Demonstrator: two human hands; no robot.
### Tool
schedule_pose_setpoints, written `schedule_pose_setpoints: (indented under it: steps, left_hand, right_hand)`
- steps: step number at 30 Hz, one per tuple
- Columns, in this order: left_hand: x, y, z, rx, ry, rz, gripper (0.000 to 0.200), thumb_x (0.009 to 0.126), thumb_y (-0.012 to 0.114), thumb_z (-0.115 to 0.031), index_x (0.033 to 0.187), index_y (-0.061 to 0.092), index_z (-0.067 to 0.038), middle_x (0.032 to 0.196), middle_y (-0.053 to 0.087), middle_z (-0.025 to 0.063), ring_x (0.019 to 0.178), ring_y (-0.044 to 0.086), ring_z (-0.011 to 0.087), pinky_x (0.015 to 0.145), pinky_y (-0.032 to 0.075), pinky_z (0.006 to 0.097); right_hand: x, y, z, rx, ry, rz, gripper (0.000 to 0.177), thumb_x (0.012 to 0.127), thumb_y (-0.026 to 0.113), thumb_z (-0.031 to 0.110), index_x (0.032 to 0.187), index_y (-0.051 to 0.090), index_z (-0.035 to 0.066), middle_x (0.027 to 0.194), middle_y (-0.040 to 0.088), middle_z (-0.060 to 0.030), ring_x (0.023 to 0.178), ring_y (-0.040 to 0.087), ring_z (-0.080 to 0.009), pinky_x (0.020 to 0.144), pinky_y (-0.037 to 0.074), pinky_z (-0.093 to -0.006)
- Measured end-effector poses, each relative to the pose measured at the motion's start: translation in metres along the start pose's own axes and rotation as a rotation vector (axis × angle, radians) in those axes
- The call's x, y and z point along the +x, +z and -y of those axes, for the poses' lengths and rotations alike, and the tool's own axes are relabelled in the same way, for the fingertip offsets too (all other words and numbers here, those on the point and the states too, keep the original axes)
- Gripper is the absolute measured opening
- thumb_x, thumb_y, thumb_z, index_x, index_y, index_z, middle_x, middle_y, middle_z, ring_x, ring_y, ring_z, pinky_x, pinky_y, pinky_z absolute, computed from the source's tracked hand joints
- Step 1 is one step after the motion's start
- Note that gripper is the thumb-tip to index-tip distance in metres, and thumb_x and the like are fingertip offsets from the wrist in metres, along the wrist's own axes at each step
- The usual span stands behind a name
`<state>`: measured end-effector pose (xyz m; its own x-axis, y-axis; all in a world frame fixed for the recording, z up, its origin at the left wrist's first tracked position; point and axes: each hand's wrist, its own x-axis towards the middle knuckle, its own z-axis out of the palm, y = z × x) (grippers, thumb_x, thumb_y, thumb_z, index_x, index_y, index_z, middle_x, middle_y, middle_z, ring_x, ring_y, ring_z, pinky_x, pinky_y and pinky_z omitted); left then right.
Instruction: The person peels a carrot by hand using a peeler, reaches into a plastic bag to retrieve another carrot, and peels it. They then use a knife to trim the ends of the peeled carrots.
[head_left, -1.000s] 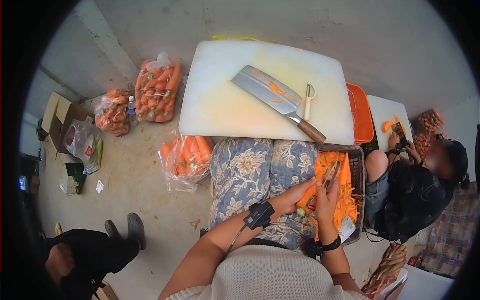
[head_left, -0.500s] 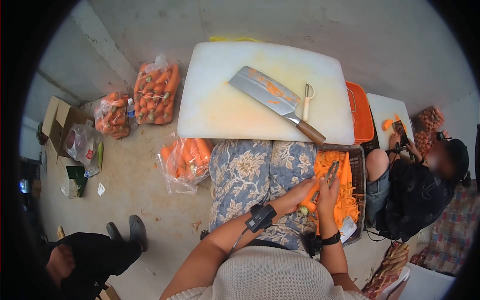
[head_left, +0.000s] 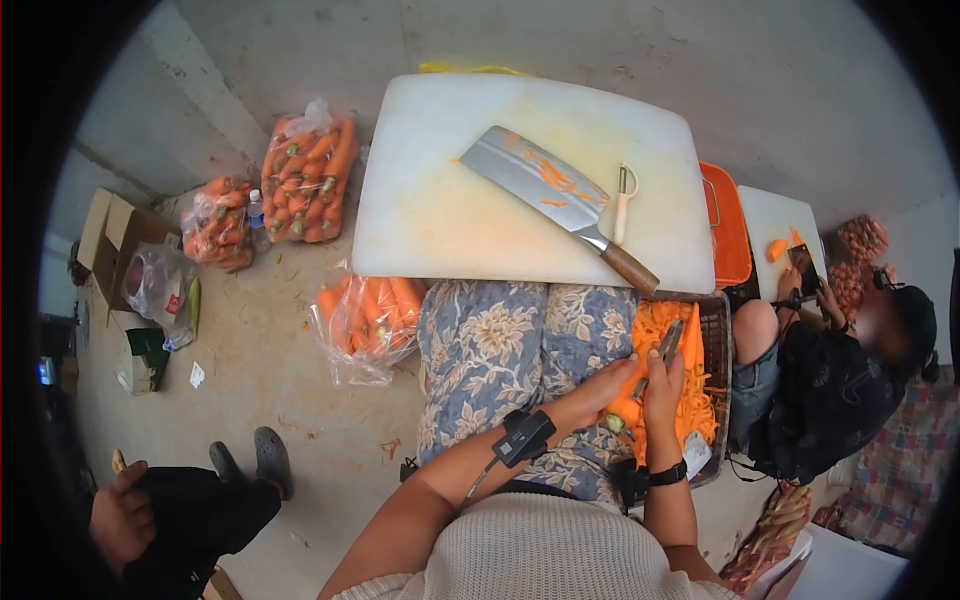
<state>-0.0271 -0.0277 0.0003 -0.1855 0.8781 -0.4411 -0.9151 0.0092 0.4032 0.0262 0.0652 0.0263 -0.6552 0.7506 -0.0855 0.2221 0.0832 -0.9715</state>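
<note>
Over the right side of the lap, my left hand (head_left: 605, 387) is closed on a carrot (head_left: 626, 408), whose green stem end points toward me. Close against it, my right hand (head_left: 661, 392) grips a metal peeler (head_left: 670, 343) that lies along the carrot. Beneath both hands a dark crate (head_left: 716, 350) holds a heap of orange peelings (head_left: 700, 405). In front, a cleaver (head_left: 545, 182) with a wooden handle rests on the white cutting board (head_left: 430, 210), beside a second, pale-handled peeler (head_left: 622, 205).
Bags of carrots (head_left: 308, 180) stand on the floor at left, near a cardboard box (head_left: 105, 240). An orange bin (head_left: 728, 225) is right of the board. One person (head_left: 830, 390) sits at right holding a dark object; another person's legs (head_left: 205, 520) are at lower left.
The peeler in my right hand has moved slightly away from me along the carrot. At lower left, the other person's hand has risen. The whole view has shifted slightly.
</note>
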Motion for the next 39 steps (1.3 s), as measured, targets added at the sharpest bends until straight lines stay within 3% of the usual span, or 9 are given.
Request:
schedule_pose_setpoints:
  steps: [6,13,18,21,24,28,30,37,39]
  left_hand:
    - [0.006,-0.003,0.004,0.012,-0.009,-0.031,0.051,0.093,0.033,-0.039,0.131,0.030,-0.005,0.123,0.043,0.0087,0.108,0.048,0.0151,0.080,0.046,0.0271]
    - [0.004,-0.003,0.000,0.018,-0.050,-0.041,0.052,0.093,0.034,-0.040,0.131,0.030,-0.005,0.123,0.043,0.0080,0.106,0.049,0.0150,0.081,0.045,0.0270]
    - [0.005,-0.008,0.006,0.082,-0.068,-0.003,0.052,0.092,0.035,-0.043,0.127,0.034,-0.006,0.113,0.050,0.0065,0.098,0.052,0.0138,0.078,0.046,0.0270]
    - [0.003,-0.004,0.006,0.091,-0.004,-0.097,0.049,0.092,0.035,-0.044,0.123,0.037,-0.007,0.103,0.053,0.0052,0.088,0.056,0.0132,0.070,0.049,0.0277]
    - [-0.007,0.002,-0.007,0.007,-0.063,-0.022,0.047,0.092,0.035,-0.044,0.121,0.038,-0.008,0.098,0.053,0.0040,0.080,0.057,0.0123,0.062,0.051,0.0275]
    - [-0.004,0.002,-0.005,-0.005,-0.048,-0.013,0.046,0.092,0.035,-0.044,0.122,0.036,-0.008,0.098,0.053,0.0037,0.078,0.058,0.0114,0.056,0.051,0.0267]
    - [-0.004,0.002,-0.005,0.006,-0.050,-0.003,0.045,0.092,0.035,-0.043,0.121,0.037,-0.008,0.097,0.053,0.0034,0.078,0.058,0.0110,0.058,0.051,0.0261]
    - [-0.005,0.005,-0.007,0.002,-0.053,-0.027,0.045,0.092,0.037,-0.041,0.121,0.038,-0.007,0.097,0.054,0.0038,0.077,0.058,0.0109,0.059,0.051,0.0251]
    - [-0.005,0.005,-0.007,0.001,-0.046,-0.007,0.043,0.092,0.039,-0.039,0.122,0.038,-0.008,0.097,0.054,0.0038,0.077,0.058,0.0110,0.059,0.051,0.0253]
  right_hand:
    - [0.003,-0.001,0.000,-0.045,0.032,-0.017,0.018,0.085,0.053,0.020,0.090,0.048,0.003,0.077,0.043,0.0005,0.066,0.038,-0.0069,0.057,0.034,-0.0224]
    - [0.010,-0.003,-0.009,0.001,0.033,-0.012,0.019,0.085,0.053,0.021,0.090,0.049,0.004,0.075,0.043,0.0014,0.063,0.039,-0.0050,0.053,0.033,-0.0214]
    - [0.032,-0.007,-0.023,0.101,0.217,-0.073,0.022,0.086,0.054,0.023,0.087,0.047,0.003,0.071,0.055,-0.0047,0.045,0.035,-0.0034,0.041,0.029,-0.0206]
    - [0.038,-0.006,-0.026,0.070,0.158,-0.058,0.022,0.086,0.053,0.023,0.085,0.046,0.003,0.073,0.060,-0.0101,0.040,0.033,-0.0036,0.038,0.027,-0.0209]
    - [0.036,-0.005,-0.020,0.044,0.193,-0.045,0.020,0.085,0.053,0.022,0.089,0.050,0.003,0.077,0.062,-0.0099,0.049,0.044,-0.0056,0.044,0.031,-0.0193]
    - [0.036,-0.008,-0.025,0.052,0.219,-0.035,0.021,0.085,0.052,0.023,0.089,0.051,0.003,0.078,0.063,-0.0104,0.048,0.042,-0.0058,0.043,0.030,-0.0191]
    - [0.037,-0.008,-0.027,0.117,0.211,-0.053,0.018,0.085,0.053,0.021,0.086,0.046,0.004,0.075,0.062,-0.0102,0.041,0.034,-0.0035,0.038,0.027,-0.0207]
    - [0.037,-0.006,-0.028,0.129,0.195,-0.049,0.019,0.085,0.054,0.021,0.085,0.045,0.004,0.074,0.061,-0.0095,0.042,0.035,-0.0038,0.040,0.027,-0.0211]
    - [0.038,-0.004,-0.031,0.219,0.188,-0.071,0.020,0.085,0.054,0.022,0.083,0.045,0.005,0.066,0.055,-0.0037,0.043,0.035,-0.0041,0.040,0.027,-0.0213]
